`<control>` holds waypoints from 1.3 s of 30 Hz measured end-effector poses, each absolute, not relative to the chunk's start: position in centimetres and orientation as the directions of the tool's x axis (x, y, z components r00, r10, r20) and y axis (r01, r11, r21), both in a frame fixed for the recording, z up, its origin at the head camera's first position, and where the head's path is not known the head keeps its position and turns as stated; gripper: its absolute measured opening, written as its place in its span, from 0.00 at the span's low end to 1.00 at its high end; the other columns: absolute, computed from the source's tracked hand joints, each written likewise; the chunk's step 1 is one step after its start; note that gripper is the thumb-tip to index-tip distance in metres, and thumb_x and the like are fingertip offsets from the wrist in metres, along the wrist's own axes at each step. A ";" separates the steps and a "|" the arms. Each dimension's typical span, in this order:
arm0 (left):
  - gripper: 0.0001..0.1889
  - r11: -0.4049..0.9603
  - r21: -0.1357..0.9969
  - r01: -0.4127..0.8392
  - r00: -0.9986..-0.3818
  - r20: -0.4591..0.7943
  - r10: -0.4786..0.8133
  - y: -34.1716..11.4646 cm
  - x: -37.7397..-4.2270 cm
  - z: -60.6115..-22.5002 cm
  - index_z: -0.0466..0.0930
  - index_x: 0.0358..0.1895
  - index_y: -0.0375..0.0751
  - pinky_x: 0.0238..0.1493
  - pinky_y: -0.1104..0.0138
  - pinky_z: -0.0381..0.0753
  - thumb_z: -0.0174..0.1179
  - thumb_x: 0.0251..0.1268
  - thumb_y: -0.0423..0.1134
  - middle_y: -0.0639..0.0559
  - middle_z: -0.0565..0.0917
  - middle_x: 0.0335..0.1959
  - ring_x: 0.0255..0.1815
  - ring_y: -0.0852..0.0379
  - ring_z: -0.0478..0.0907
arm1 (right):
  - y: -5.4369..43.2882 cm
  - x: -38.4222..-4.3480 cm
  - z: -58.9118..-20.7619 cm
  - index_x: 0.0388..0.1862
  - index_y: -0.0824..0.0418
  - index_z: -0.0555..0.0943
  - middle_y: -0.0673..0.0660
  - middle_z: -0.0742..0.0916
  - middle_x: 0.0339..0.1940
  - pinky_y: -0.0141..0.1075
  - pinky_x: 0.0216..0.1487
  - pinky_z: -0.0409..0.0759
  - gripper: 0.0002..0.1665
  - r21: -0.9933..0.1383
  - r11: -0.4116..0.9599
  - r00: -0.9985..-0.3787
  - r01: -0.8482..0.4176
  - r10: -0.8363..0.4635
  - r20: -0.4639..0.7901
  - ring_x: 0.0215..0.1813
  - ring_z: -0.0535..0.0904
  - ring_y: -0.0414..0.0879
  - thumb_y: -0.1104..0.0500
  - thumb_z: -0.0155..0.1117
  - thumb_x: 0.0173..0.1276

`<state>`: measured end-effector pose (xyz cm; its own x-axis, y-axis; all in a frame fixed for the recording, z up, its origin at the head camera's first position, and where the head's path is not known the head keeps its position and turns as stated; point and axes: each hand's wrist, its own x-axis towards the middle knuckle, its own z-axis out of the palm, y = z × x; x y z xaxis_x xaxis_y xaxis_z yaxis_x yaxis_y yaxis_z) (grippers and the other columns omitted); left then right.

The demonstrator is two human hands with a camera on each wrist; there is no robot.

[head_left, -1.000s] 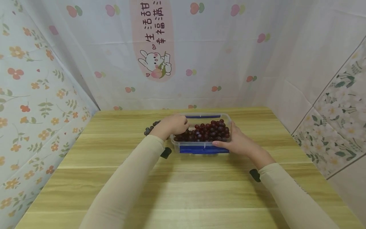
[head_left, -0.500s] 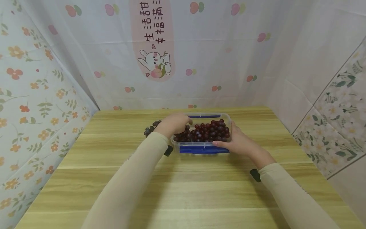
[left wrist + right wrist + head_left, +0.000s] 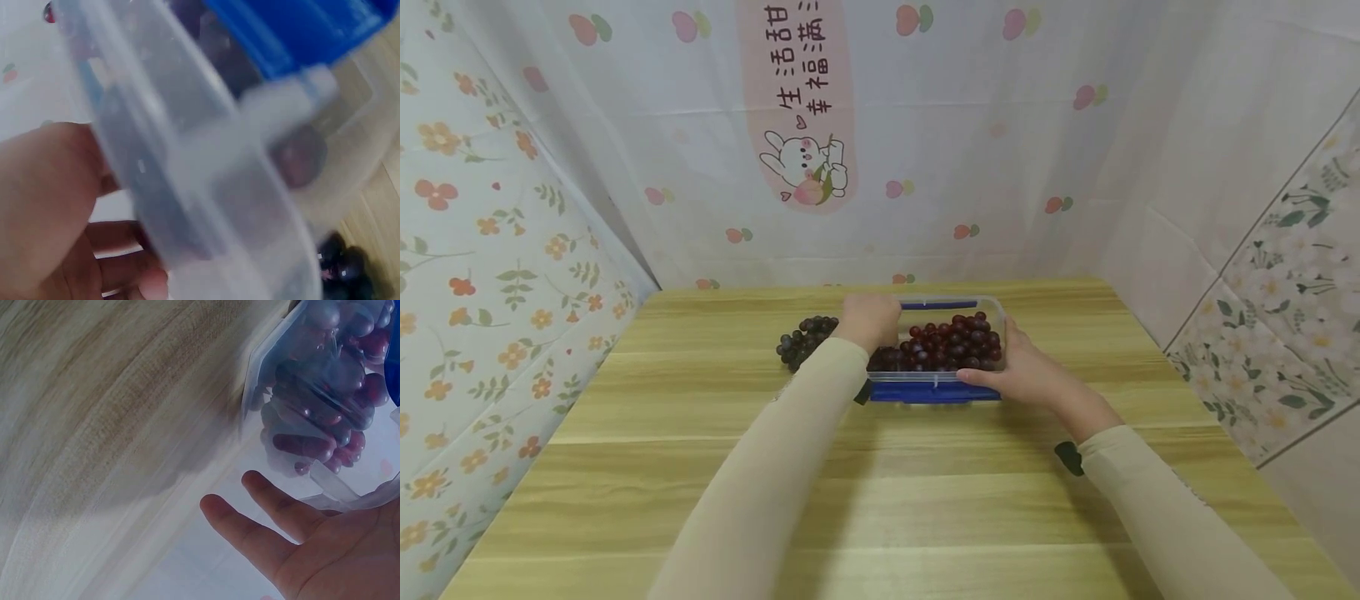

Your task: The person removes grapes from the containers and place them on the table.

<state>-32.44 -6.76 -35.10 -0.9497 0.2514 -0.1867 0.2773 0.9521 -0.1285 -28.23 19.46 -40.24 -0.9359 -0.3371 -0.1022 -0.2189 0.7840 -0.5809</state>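
Observation:
A clear plastic food container [image 3: 936, 377] with blue side clips sits toward the back of the table, holding dark red grapes [image 3: 955, 342]. My left hand [image 3: 871, 321] reaches in over its left end. In the left wrist view the fingers [image 3: 119, 269] are bent beside the clear wall, near a dark grape; whether they grip any grapes I cannot tell. My right hand [image 3: 1026, 367] holds the right end of the container, thumb over the front edge. Two of its fingers [image 3: 240, 522] stretch out straight in the right wrist view.
A bunch of darker, bluish-black grapes [image 3: 805, 340] lies on the wooden table [image 3: 925, 492] just left of the container. Behind the table hangs a printed white curtain [image 3: 955, 150]; floral sheets [image 3: 482, 275] close off the sides.
My left hand has shifted a little to the right over the container, uncovering more of the dark bunch at left. The right hand and the container have stayed in place.

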 end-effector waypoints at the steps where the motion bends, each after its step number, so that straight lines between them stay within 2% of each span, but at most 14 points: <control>1: 0.09 0.950 -0.152 0.274 -0.951 -0.189 0.244 -6.6 -32.5 -35.2 0.82 0.35 0.50 0.37 0.59 0.71 0.58 0.79 0.40 0.56 0.75 0.25 0.30 0.56 0.67 | 19.5 -28.3 -40.3 0.89 0.61 0.30 0.76 0.56 0.86 0.76 0.78 0.59 0.82 -0.585 0.780 -0.935 -0.224 -0.342 -0.097 0.85 0.54 0.77 0.21 0.68 0.63; 5: 0.13 0.936 -0.210 0.283 -0.950 -0.197 0.244 -6.1 -32.6 -35.6 0.76 0.29 0.51 0.32 0.61 0.66 0.56 0.79 0.37 0.56 0.65 0.20 0.27 0.57 0.62 | 19.5 -28.4 -40.4 0.89 0.60 0.32 0.75 0.59 0.85 0.76 0.79 0.59 0.81 -0.596 0.769 -0.933 -0.234 -0.349 -0.084 0.85 0.55 0.76 0.21 0.69 0.62; 10: 0.16 0.930 -0.182 0.320 -0.939 -0.194 0.285 -6.2 -31.7 -35.3 0.74 0.25 0.50 0.35 0.61 0.70 0.55 0.77 0.34 0.57 0.62 0.18 0.29 0.57 0.60 | 19.5 -28.4 -40.3 0.89 0.60 0.31 0.75 0.57 0.86 0.76 0.79 0.58 0.82 -0.590 0.775 -0.934 -0.225 -0.344 -0.096 0.85 0.54 0.76 0.20 0.69 0.62; 13: 0.21 0.937 -0.132 0.323 -0.934 -0.203 0.293 -6.3 -30.8 -34.6 0.68 0.20 0.50 0.40 0.61 0.69 0.56 0.75 0.32 0.56 0.64 0.19 0.29 0.57 0.59 | 19.4 -28.4 -40.2 0.88 0.62 0.29 0.76 0.55 0.87 0.75 0.79 0.57 0.84 -0.573 0.791 -0.935 -0.214 -0.335 -0.114 0.86 0.53 0.77 0.19 0.68 0.62; 15: 0.24 0.944 -0.108 0.312 -0.935 -0.213 0.284 -6.2 -30.3 -34.2 0.62 0.17 0.50 0.43 0.60 0.67 0.56 0.75 0.32 0.55 0.73 0.23 0.29 0.57 0.57 | 19.4 -28.3 -40.2 0.88 0.63 0.29 0.76 0.54 0.87 0.75 0.80 0.57 0.84 -0.569 0.795 -0.935 -0.211 -0.334 -0.120 0.86 0.52 0.77 0.19 0.67 0.61; 18: 0.25 0.954 -0.106 0.281 -0.940 -0.228 0.252 -6.0 -30.5 -34.5 0.60 0.16 0.50 0.43 0.60 0.64 0.55 0.75 0.33 0.54 0.78 0.29 0.28 0.57 0.56 | 19.4 -28.2 -40.1 0.88 0.64 0.29 0.76 0.53 0.87 0.74 0.80 0.56 0.84 -0.567 0.796 -0.934 -0.211 -0.335 -0.123 0.86 0.51 0.77 0.19 0.67 0.61; 20: 0.23 0.959 -0.096 0.265 -0.945 -0.225 0.239 -5.9 -30.9 -34.9 0.63 0.17 0.51 0.41 0.60 0.65 0.56 0.75 0.33 0.54 0.80 0.29 0.28 0.58 0.58 | 19.5 -28.2 -40.2 0.88 0.63 0.29 0.76 0.54 0.87 0.74 0.80 0.56 0.84 -0.570 0.792 -0.933 -0.216 -0.340 -0.119 0.86 0.51 0.77 0.19 0.67 0.62; 21: 0.22 0.963 -0.086 0.256 -0.946 -0.226 0.232 -5.8 -31.0 -35.0 0.64 0.18 0.51 0.40 0.60 0.66 0.56 0.75 0.33 0.55 0.76 0.25 0.28 0.57 0.59 | 19.5 -28.2 -40.2 0.88 0.64 0.29 0.76 0.54 0.87 0.74 0.80 0.56 0.84 -0.569 0.793 -0.933 -0.216 -0.340 -0.120 0.86 0.51 0.77 0.19 0.67 0.62; 23: 0.20 0.970 -0.047 0.240 -0.952 -0.206 0.226 -5.8 -31.4 -35.3 0.68 0.20 0.51 0.37 0.60 0.69 0.58 0.74 0.34 0.56 0.72 0.21 0.26 0.58 0.62 | 19.5 -28.2 -40.2 0.88 0.64 0.29 0.76 0.54 0.87 0.74 0.80 0.57 0.83 -0.565 0.795 -0.932 -0.219 -0.342 -0.119 0.86 0.51 0.77 0.19 0.67 0.62; 24: 0.19 0.971 -0.025 0.237 -0.953 -0.199 0.227 -5.7 -31.7 -35.4 0.69 0.21 0.51 0.35 0.60 0.69 0.59 0.74 0.34 0.56 0.69 0.20 0.26 0.57 0.63 | 19.6 -28.2 -40.2 0.88 0.64 0.29 0.76 0.54 0.87 0.74 0.80 0.57 0.83 -0.563 0.796 -0.932 -0.221 -0.343 -0.119 0.86 0.51 0.77 0.19 0.66 0.63; 27: 0.17 0.969 0.052 0.243 -0.954 -0.168 0.248 -5.8 -32.4 -35.4 0.70 0.24 0.50 0.31 0.61 0.68 0.61 0.74 0.35 0.57 0.66 0.20 0.25 0.58 0.63 | 19.6 -28.3 -40.3 0.88 0.63 0.29 0.77 0.54 0.87 0.75 0.79 0.58 0.84 -0.561 0.797 -0.932 -0.224 -0.344 -0.117 0.85 0.52 0.77 0.19 0.66 0.62; 30: 0.13 0.952 0.129 0.278 -0.950 -0.109 0.292 -6.0 -32.8 -34.9 0.73 0.29 0.50 0.31 0.62 0.67 0.62 0.75 0.33 0.56 0.71 0.25 0.28 0.57 0.65 | 19.5 -28.4 -40.3 0.89 0.62 0.29 0.76 0.55 0.87 0.75 0.79 0.59 0.83 -0.569 0.788 -0.929 -0.235 -0.354 -0.107 0.85 0.54 0.77 0.19 0.67 0.62; 34: 0.06 0.921 0.226 0.318 -0.942 -0.038 0.335 -6.2 -32.8 -33.8 0.79 0.40 0.48 0.38 0.61 0.74 0.64 0.73 0.32 0.53 0.81 0.36 0.36 0.55 0.74 | 19.6 -28.5 -40.4 0.89 0.59 0.30 0.74 0.57 0.86 0.75 0.79 0.59 0.82 -0.577 0.777 -0.925 -0.251 -0.368 -0.094 0.85 0.55 0.75 0.19 0.67 0.61; 39: 0.08 0.890 0.321 0.323 -0.942 0.018 0.335 -6.7 -32.5 -32.8 0.81 0.48 0.46 0.49 0.58 0.82 0.68 0.71 0.34 0.50 0.85 0.45 0.44 0.51 0.80 | 19.6 -28.5 -40.6 0.89 0.59 0.32 0.73 0.60 0.85 0.75 0.78 0.60 0.81 -0.588 0.767 -0.924 -0.256 -0.372 -0.084 0.85 0.57 0.74 0.20 0.68 0.62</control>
